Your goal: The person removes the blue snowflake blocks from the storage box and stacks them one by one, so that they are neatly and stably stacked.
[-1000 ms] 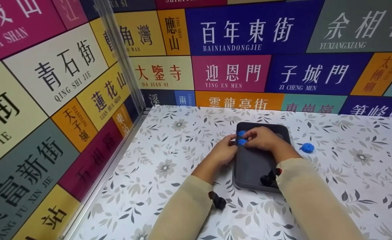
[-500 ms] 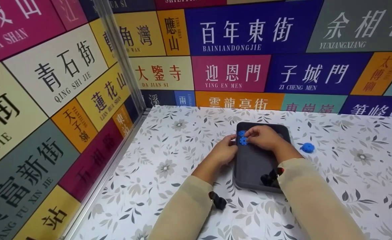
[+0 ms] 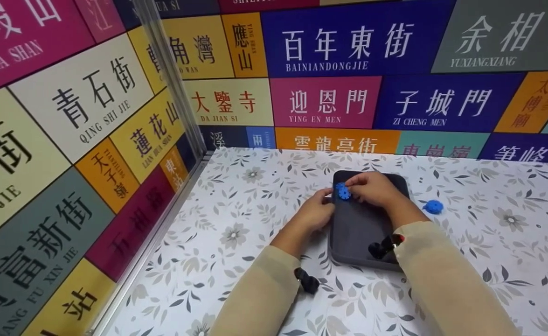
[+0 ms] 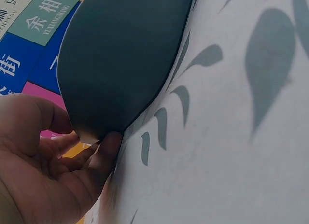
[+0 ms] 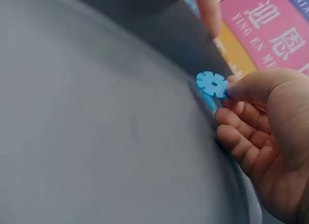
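A blue snowflake disc (image 3: 345,192) with notched edges is pinched between the thumb and index finger of my right hand (image 3: 375,189). It is over the far left corner of a dark grey tray (image 3: 360,233). In the right wrist view the disc (image 5: 210,83) is tilted toward the camera, and another blue piece (image 5: 209,102) shows just behind it at the tray's wall. My left hand (image 3: 315,211) grips the tray's left side. The left wrist view has its thumb and fingers at the tray's outer wall (image 4: 125,55), low against the table.
Outside the tray, to the right, lies a small blue cluster (image 3: 434,206) of discs. The table's cloth (image 3: 236,196) is white with grey leaves and flowers. Panels with printed street names (image 3: 325,102) stand behind and on the left. Black wrist cameras (image 3: 307,281) sit on both sleeves.
My right hand has shifted slightly away from me with the blue disc, which now overlaps the other disc and faces the camera more. My left hand stays at the tray's side.
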{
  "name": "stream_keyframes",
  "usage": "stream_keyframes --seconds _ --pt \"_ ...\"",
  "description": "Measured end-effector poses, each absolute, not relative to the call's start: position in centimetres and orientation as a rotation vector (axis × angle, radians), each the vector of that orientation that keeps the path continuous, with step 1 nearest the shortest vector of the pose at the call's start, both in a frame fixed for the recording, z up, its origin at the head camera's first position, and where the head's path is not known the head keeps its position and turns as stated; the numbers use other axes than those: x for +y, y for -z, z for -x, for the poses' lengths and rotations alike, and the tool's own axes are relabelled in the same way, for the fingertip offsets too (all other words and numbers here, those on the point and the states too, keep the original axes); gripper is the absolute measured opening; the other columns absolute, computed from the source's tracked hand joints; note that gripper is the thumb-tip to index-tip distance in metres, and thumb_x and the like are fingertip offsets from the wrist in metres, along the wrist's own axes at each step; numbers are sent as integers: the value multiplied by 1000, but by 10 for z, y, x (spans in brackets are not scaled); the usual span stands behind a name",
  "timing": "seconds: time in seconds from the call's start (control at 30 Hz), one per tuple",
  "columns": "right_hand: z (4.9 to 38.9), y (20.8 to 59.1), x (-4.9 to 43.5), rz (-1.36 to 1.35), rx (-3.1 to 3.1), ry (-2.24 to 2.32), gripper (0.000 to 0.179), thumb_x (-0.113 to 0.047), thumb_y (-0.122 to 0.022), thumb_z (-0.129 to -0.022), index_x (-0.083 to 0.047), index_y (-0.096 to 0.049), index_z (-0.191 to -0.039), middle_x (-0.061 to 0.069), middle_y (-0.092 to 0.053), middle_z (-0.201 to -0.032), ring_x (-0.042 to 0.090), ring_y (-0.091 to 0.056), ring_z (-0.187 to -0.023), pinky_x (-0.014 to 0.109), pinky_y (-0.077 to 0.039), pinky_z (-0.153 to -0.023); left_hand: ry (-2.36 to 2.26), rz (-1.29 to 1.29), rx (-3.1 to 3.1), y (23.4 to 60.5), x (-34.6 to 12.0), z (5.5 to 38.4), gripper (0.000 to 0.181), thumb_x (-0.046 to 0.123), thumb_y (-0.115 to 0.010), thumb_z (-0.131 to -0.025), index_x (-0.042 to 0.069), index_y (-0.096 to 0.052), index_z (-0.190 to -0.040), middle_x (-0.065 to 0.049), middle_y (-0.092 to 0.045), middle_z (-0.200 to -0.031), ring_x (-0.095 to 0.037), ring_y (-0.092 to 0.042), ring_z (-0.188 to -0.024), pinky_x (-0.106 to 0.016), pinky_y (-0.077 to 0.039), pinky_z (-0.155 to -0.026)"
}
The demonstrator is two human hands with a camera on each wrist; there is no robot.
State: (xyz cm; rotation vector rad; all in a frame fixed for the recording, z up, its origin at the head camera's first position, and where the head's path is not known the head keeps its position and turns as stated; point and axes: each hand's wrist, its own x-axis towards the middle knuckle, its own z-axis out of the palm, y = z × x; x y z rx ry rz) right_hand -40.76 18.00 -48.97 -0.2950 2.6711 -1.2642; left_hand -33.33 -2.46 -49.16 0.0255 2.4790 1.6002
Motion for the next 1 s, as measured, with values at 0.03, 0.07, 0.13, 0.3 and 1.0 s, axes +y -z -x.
stream_keyframes --seconds 0.03,0.07,0.13,0.3,1.0 --pt "406 486 180 292 2669 1276 31 -19 -67 -101 -2 -76 -126 18 -77 -112 15 -67 -77 26 -58 -69 -1596 -26 2481 491 -24 333 57 17 -57 -99 20 -56 -156 -6 -69 -147 -19 -65 -121 -36 -56 -95" --pt "405 482 180 286 2665 1296 33 -19 -67 -102 -2 -75 -128 18 -78 -112 15 -68 -77 26 -59 -70 -1593 -30 2485 491 -24 333 57 18 -57 -99 20 -56 -156 -6 -69 -146 -19 -65 -121 -36 -56 -96" --pt "402 472 180 241 2645 1382 34 -20 -66 -102 -1 -74 -130 13 -77 -105 14 -68 -76 25 -60 -71 -1593 -39 2490 491 -24 333 57 17 -57 -98 20 -56 -155 -7 -69 -146 -20 -65 -124 -37 -56 -101" --pt "390 443 186 70 2452 1868 38 -17 -67 -104 5 -69 -135 -8 -74 -87 8 -68 -76 22 -62 -74 -1623 -52 2481 491 -24 333 58 15 -56 -97 16 -56 -155 -10 -68 -147 -23 -63 -133 -39 -50 -114" --pt "308 458 322 -131 2151 2439 25 -18 -81 -96 -9 -81 -120 -9 -80 -96 8 -73 -78 20 -62 -70 -1592 -30 2492 492 -26 334 56 16 -56 -99 18 -55 -156 -8 -68 -148 -21 -64 -128 -38 -54 -105"
